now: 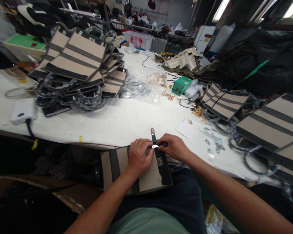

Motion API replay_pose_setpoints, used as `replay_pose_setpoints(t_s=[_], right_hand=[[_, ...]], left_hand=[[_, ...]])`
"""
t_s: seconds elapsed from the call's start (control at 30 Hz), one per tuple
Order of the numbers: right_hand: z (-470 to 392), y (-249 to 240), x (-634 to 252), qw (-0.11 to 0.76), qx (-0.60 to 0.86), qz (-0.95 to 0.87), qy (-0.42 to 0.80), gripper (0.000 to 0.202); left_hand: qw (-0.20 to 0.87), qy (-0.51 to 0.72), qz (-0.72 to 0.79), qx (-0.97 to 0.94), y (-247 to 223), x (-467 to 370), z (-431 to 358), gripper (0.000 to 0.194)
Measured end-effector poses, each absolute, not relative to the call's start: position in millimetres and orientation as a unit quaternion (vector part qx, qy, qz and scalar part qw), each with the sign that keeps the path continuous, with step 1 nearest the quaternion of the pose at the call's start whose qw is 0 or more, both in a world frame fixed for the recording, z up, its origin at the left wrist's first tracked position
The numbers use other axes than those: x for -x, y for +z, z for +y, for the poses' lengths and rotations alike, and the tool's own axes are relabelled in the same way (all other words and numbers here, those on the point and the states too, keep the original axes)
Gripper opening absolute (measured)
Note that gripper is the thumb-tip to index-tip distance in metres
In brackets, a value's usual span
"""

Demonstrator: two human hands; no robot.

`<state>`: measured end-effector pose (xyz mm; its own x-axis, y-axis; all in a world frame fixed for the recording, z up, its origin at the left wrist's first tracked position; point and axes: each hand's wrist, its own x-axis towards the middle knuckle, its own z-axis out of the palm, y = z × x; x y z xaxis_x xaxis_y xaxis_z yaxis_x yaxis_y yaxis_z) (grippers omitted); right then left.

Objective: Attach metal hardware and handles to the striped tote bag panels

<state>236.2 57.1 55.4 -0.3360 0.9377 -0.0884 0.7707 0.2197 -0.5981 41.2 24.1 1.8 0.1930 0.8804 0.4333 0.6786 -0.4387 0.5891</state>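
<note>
A beige and black bag panel [148, 177] lies across my lap against the table's front edge. Along its right side runs a black band with a square metal fitting [159, 161]. A small shiny metal plate [155, 146] sits on that band, between my two hands. My left hand [140, 154] rests on the panel, its fingertips pressed at the plate's left side. My right hand [172, 146] pinches at the plate's right end, and a dark object shows by its fingers, too small to name. Beyond them a black strap with a metal turn-lock piece [153, 131] points onto the table.
Stacked bag panels with plastic-wrapped handles [80, 55] stand at the left, and more panels [275, 126] at the right. Loose metal plates [216, 141], gold hardware [198, 112], a green box [182, 85] and a white power bank [23, 110] lie on the white table [112, 122].
</note>
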Motion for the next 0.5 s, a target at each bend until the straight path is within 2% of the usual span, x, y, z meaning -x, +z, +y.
replay_pose_setpoints(t_s=[0.23,0.5], right_hand=[[53.5,58.3,-234.9,0.122,0.564,-0.777,0.253,0.014],[47.2,52.8,-237.4,0.142,0.554,-0.779,0.256,0.016]], left_hand=[[0.137,0.368,0.521,-0.758,5.1,-43.1,24.3,0.012],[0.147,0.377,0.524,-0.749,2.4,-43.2,25.5,0.013]])
